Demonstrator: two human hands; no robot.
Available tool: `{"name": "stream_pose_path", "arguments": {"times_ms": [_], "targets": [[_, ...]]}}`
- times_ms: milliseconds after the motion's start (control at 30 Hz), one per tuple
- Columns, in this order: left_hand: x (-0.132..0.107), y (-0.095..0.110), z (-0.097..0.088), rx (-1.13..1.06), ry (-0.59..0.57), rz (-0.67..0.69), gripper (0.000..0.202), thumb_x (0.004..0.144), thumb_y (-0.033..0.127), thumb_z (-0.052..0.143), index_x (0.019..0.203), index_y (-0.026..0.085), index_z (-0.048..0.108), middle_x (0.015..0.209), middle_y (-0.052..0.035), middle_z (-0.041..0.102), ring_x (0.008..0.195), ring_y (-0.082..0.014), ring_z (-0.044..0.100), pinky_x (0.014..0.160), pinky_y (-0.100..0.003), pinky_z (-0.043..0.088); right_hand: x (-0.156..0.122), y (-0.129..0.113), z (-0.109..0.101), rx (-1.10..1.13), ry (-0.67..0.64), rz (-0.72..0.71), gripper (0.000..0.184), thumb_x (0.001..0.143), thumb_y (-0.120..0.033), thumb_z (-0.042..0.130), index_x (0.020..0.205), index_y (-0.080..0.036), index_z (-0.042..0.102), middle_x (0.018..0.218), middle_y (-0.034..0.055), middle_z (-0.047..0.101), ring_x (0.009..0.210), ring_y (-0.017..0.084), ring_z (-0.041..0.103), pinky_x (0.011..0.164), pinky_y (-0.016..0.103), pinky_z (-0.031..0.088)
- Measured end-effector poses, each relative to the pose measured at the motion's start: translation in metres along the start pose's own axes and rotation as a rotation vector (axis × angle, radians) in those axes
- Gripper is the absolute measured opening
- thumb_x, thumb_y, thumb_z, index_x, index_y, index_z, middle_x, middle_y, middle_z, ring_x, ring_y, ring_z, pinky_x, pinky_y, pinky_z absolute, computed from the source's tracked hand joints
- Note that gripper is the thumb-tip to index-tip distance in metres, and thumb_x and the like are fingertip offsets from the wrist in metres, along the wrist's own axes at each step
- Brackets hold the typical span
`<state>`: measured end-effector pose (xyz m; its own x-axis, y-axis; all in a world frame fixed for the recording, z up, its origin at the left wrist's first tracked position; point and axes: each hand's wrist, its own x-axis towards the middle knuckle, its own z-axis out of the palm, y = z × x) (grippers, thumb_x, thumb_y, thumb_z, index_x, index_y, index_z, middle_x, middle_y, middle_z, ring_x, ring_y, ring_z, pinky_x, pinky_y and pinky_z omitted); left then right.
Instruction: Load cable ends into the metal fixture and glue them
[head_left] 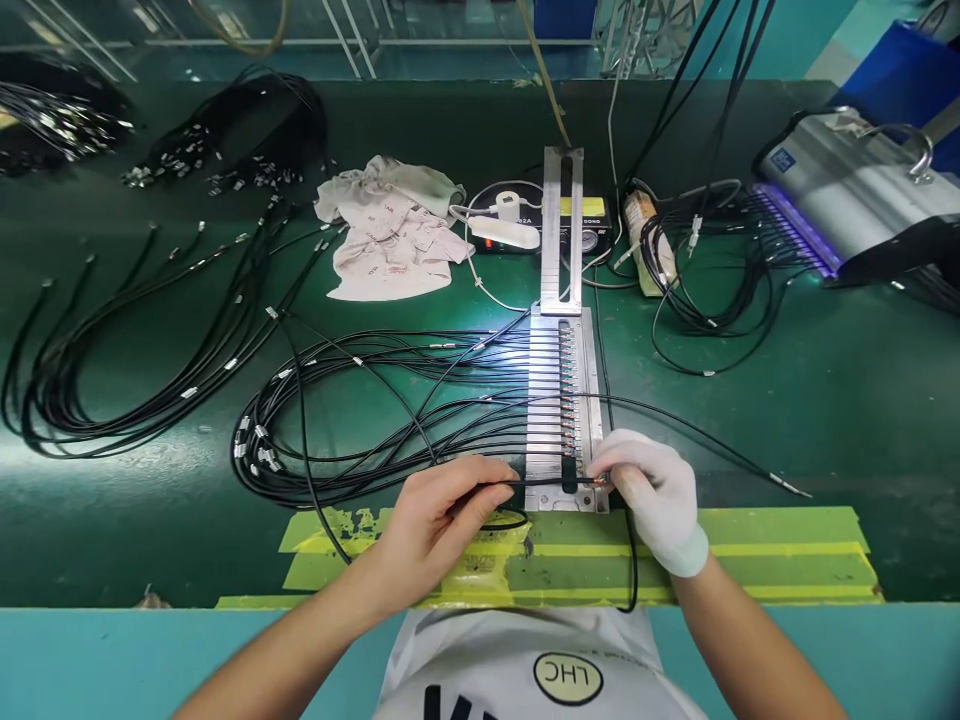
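My bare left hand pinches a black cable between thumb and fingers. At the cable's stripped end, my white-gloved right hand is closed on the small coloured wires. The cable lies level across the near end of a slotted metal fixture. In that fixture several black cables lie side by side, their coloured wire ends lined up along the right half. Their other lengths loop off to the left. A slotted metal bar stands against the fixture's far end.
Cable bundles lie at left. Crumpled cloths sit behind, beside a black box and a white device. A bottle and a metal machine with purple light stand at right. Yellow tape lines the near edge.
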<state>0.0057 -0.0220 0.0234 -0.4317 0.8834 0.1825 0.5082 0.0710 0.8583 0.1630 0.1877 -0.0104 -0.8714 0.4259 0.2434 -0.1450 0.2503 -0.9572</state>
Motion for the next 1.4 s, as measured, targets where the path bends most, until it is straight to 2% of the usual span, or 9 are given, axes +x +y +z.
{"name": "stream_pose_path", "arguments": {"times_ms": [267, 467, 867, 1033, 1200, 1400], "targets": [[0.002, -0.005, 0.004, 0.018, 0.027, -0.039, 0.021, 0.093, 0.009, 0.059, 0.109, 0.024, 0.063, 0.1, 0.0041, 0.069, 0.091, -0.0058, 0.064, 0.082, -0.014, 0.05, 0.001, 0.004, 0.001, 0.113, -0.021, 0.077, 0.023, 0.098, -0.022, 0.053, 0.087, -0.021, 0.073, 0.077, 0.0026, 0.063, 0.065, 0.014, 0.057, 0.059, 0.026, 0.046], [0.003, -0.004, 0.004, 0.04, 0.01, -0.054, 0.016, 0.095, 0.011, 0.056, 0.106, 0.021, 0.064, 0.096, 0.0019, 0.069, 0.087, -0.0068, 0.064, 0.08, -0.015, 0.049, 0.001, 0.009, 0.002, 0.184, -0.016, 0.137, 0.024, 0.099, -0.027, 0.054, 0.086, -0.019, 0.072, 0.076, 0.004, 0.062, 0.065, 0.015, 0.057, 0.058, 0.027, 0.046], [0.003, -0.005, 0.005, 0.076, 0.006, -0.054, 0.015, 0.096, 0.014, 0.056, 0.106, 0.02, 0.065, 0.097, 0.0009, 0.071, 0.087, -0.0079, 0.066, 0.079, -0.016, 0.05, 0.001, 0.008, 0.0, 0.132, -0.002, 0.092, 0.028, 0.1, -0.034, 0.054, 0.086, -0.02, 0.073, 0.077, 0.005, 0.063, 0.067, 0.016, 0.058, 0.06, 0.028, 0.047], [0.002, -0.006, 0.005, 0.082, 0.039, -0.077, 0.014, 0.094, 0.014, 0.061, 0.104, 0.021, 0.067, 0.096, 0.0021, 0.071, 0.087, -0.0075, 0.066, 0.078, -0.014, 0.051, 0.002, 0.005, -0.001, 0.083, -0.009, 0.084, 0.032, 0.102, -0.035, 0.049, 0.087, -0.021, 0.074, 0.079, 0.0046, 0.065, 0.068, 0.015, 0.059, 0.059, 0.027, 0.047], [0.0, -0.007, 0.006, 0.08, 0.051, -0.107, 0.013, 0.093, 0.016, 0.063, 0.103, 0.022, 0.068, 0.097, 0.0018, 0.072, 0.086, -0.009, 0.067, 0.076, -0.016, 0.052, 0.002, 0.004, -0.001, 0.073, -0.011, 0.073, 0.034, 0.102, -0.032, 0.047, 0.087, -0.02, 0.075, 0.078, 0.0052, 0.065, 0.068, 0.016, 0.06, 0.061, 0.029, 0.047], [0.001, -0.009, 0.007, 0.125, 0.076, -0.103, 0.011, 0.092, 0.018, 0.065, 0.101, 0.022, 0.069, 0.096, 0.0022, 0.073, 0.084, -0.009, 0.068, 0.075, -0.015, 0.052, 0.002, 0.003, -0.003, 0.072, -0.015, 0.06, 0.025, 0.097, -0.022, 0.051, 0.091, -0.021, 0.075, 0.078, 0.0033, 0.065, 0.066, 0.015, 0.06, 0.06, 0.027, 0.047]]}}
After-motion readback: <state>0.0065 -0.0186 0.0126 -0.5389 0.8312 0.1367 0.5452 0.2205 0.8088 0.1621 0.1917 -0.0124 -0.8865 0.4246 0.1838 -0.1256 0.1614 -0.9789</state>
